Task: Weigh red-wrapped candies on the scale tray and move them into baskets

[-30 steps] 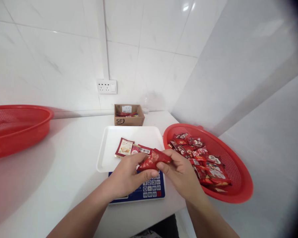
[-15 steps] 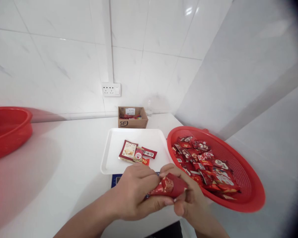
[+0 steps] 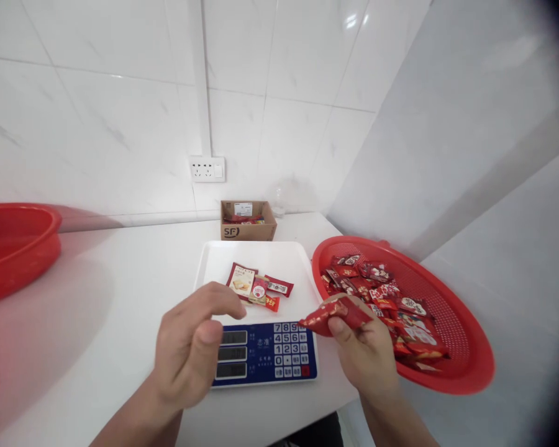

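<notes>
My right hand [image 3: 366,347] grips a red snack packet [image 3: 338,315] between thumb and fingers, at the right end of the scale's keypad. My left hand [image 3: 193,341] is empty, fingers curved and apart from the thumb, over the left side of the digital scale [image 3: 263,351]. On the scale's white tray [image 3: 214,254] lie several small packets: a cream-and-maroon biscuit packet [image 3: 241,280], a pinkish-gold one [image 3: 259,290], a dark red stick-shaped one [image 3: 279,285] and a bright red one [image 3: 272,303].
A red perforated basket [image 3: 466,335] with many red snack packets stands at the right, close to the tray. Behind the tray sits a small cardboard box [image 3: 249,232] with packets inside. A red tub [image 3: 23,261] is at the left; a wall socket [image 3: 207,169] is above.
My left hand has let go of the red packet and moved left. My right hand keeps the packet and has shifted slightly right. The scale's display and keypad are now uncovered.
</notes>
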Tool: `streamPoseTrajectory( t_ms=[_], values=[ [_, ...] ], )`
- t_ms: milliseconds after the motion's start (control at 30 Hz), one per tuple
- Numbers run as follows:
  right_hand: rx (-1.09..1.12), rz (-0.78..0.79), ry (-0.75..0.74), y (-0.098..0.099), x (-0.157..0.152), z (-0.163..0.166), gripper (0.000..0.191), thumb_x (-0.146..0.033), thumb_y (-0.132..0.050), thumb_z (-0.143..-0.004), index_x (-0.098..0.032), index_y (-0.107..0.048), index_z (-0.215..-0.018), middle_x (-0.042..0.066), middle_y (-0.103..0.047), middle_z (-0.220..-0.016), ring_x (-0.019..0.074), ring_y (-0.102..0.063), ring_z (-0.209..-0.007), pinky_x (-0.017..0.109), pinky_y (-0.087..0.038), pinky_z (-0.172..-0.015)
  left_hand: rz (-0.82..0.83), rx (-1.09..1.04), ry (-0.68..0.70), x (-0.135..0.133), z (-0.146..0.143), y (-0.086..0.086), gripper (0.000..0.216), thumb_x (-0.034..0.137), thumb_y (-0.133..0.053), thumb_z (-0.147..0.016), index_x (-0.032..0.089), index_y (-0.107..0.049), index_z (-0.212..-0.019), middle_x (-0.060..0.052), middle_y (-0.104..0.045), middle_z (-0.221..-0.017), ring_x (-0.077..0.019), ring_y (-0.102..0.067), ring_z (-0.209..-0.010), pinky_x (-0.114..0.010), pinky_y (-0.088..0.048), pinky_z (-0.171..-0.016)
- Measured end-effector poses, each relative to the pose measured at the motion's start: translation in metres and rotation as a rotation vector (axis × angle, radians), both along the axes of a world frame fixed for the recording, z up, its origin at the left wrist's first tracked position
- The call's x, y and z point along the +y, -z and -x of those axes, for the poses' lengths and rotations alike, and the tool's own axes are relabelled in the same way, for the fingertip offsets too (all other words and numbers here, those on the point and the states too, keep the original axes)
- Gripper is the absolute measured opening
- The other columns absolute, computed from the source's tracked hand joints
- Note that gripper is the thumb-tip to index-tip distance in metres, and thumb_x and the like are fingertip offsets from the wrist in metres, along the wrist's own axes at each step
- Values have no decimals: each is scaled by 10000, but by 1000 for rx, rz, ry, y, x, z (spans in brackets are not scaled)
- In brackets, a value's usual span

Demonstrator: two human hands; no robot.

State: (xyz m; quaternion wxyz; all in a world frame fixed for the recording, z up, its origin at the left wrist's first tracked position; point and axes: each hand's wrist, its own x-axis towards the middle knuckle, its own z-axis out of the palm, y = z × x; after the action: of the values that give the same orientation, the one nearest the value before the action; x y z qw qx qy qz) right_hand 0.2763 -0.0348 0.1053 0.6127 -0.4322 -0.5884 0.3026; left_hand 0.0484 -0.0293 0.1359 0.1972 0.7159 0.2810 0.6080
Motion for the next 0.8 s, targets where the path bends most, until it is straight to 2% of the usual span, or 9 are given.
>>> streamPoseTrajectory(
  t_ms=[67, 167, 267, 400, 500, 600, 667, 733, 800],
  values=[
    [-58, -1, 91, 5, 8, -2, 202, -391, -678, -802, -201, -653, -740, 5, -664, -674, 162, -626, -621, 259, -526, -582, -17, -87, -62, 2, 4, 4, 431, 418, -318, -985, 182, -646, -834, -72, -650, -750, -201, -627, -719, -323, -494, -627],
    [-109, 23, 167, 13, 18, 1, 167, -358, -645, -806, -193, -647, -782, 20, -715, -722, 190, -671, -667, 301, -556, -628, -28, -109, -117, 3, 5, 4, 433, 418, -342, -978, 178, -654, -796, -65, -653, -730, -197, -629, -703, -317, -493, -628],
    [-143, 32, 166, 21, 23, 6, 163, -342, -610, -822, -188, -636, -778, 20, -721, -702, 193, -681, -650, 311, -564, -610, 32, 0, -186, 6, 3, -3, 375, 375, -384, -975, 178, -643, -788, -45, -664, -737, -168, -624, -693, -275, -482, -615],
    [-207, 17, 191, 28, 30, 10, 160, -324, -598, -849, -184, -631, -779, 29, -713, -698, 195, -678, -653, 320, -561, -615, 214, 212, -275, 20, -3, -4, 269, 360, -450, -950, 186, -622, -838, -21, -687, -782, -156, -638, -723, -247, -504, -640],
    [-269, -37, 225, 34, 43, 9, 151, -320, -582, -866, -184, -643, -890, 70, -713, -854, 219, -677, -815, 379, -555, -760, 326, 475, -235, 35, -7, 10, 237, 371, -474, -935, 207, -610, -1039, -56, -697, -1031, -210, -651, -944, -324, -539, -776],
    [-355, -97, 214, 42, 59, 10, 240, -293, -516, -895, -190, -643, -1071, 119, -672, -1075, 251, -623, -1033, 453, -488, -933, 299, 704, -138, 43, -8, 30, 281, 342, -493, -932, 233, -566, -1180, -74, -638, -1220, -248, -560, -1177, -425, -487, -959],
    [-427, -115, 170, 47, 68, 14, 295, -254, -475, -902, -189, -636, -1142, 134, -654, -1135, 265, -595, -1090, 480, -465, -967, 293, 840, -119, 44, -8, 40, 322, 340, -526, -916, 231, -560, -1216, -87, -593, -1303, -287, -474, -1283, -500, -416, -1043],
    [-502, -126, 92, 51, 71, 20, 299, -231, -500, -877, -199, -657, -1130, 124, -666, -1134, 274, -596, -1089, 490, -472, -964, 323, 968, -139, 43, -7, 46, 363, 343, -557, -897, 234, -558, -1243, -94, -543, -1373, -330, -406, -1339, -562, -359, -1074],
    [-563, -137, 17, 53, 69, 23, 273, -228, -548, -851, -219, -683, -1088, 99, -680, -1132, 276, -600, -1089, 497, -474, -968, 357, 1053, -152, 42, -4, 50, 368, 341, -547, -903, 250, -553, -1260, -83, -514, -1410, -333, -386, -1355, -575, -337, -1085]
  ],
)
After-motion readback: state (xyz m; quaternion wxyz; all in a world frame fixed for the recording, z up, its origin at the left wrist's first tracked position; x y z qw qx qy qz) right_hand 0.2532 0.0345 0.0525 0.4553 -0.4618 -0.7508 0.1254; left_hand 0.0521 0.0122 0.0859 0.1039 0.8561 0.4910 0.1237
